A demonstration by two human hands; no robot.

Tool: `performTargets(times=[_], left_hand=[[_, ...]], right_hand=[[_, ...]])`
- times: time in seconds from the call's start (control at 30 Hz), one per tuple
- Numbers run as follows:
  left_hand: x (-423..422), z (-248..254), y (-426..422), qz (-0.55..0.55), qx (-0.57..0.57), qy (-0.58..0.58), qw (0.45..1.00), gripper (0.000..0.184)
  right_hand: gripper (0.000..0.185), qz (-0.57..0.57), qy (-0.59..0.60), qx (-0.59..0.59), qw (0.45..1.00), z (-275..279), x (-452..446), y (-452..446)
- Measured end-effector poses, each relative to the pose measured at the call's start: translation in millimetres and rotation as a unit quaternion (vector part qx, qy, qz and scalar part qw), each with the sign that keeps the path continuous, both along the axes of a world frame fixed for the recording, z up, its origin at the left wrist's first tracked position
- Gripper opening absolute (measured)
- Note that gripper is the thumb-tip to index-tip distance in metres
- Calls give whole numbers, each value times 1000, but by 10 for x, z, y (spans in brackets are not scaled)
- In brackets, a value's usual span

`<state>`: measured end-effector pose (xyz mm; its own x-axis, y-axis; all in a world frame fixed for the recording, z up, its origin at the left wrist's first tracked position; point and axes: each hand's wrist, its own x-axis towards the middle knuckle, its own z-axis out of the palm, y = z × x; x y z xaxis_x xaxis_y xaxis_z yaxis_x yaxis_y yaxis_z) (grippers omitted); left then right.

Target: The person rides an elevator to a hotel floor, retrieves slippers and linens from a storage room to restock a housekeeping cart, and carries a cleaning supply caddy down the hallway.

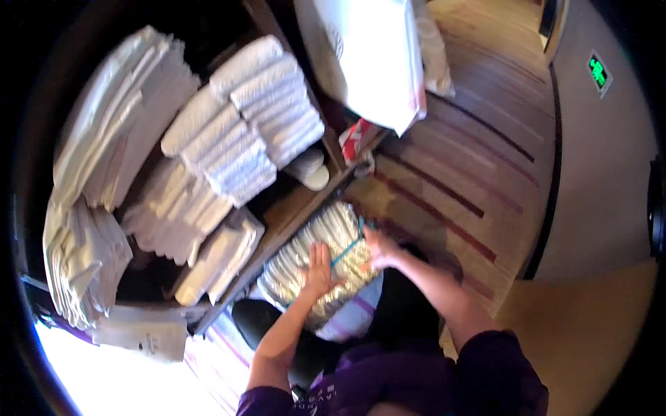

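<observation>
A bundle of clear-wrapped flat packs point(305, 246) lies in front of me between my knees, with a thin teal strap point(345, 255) running across it. Flat on top of the packs rests my left hand point(319, 276), fingers stretched out, beside one end of the visible strap. My right hand point(380, 248) is at the bundle's right side, its fingers curled at the strap where it reaches the edge. What exactly the packs contain is hard to make out through the shiny wrapping.
To the left, dark shelves hold stacks of folded white towels point(267, 97) and folded linens point(118, 118). A large white bag point(374, 55) stands ahead on the cart's end. Striped carpet point(451, 187) stretches right toward a wall point(590, 180) with a green exit sign point(599, 72).
</observation>
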<state>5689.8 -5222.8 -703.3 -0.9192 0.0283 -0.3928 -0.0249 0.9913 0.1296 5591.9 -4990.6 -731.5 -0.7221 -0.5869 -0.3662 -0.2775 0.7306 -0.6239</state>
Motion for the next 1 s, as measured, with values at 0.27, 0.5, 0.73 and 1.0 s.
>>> performTargets(times=[0.27,0.5,0.73,1.0], left_hand=[[10,368,88,5,-2,-3,1000,92],[19,384,111,32,45,10,998,69],[-116,280,332,85,43,5,995,43],[-359,170,775,125,41,189,973,51]], right_hand=[[144,-103,239,35,965,196,784,-361],[155,-41,59,48,996,144,273,20],[128,-141,-13,-18,990,-148,481,15],[99,-210,-82,-101,969,-27,312,53]])
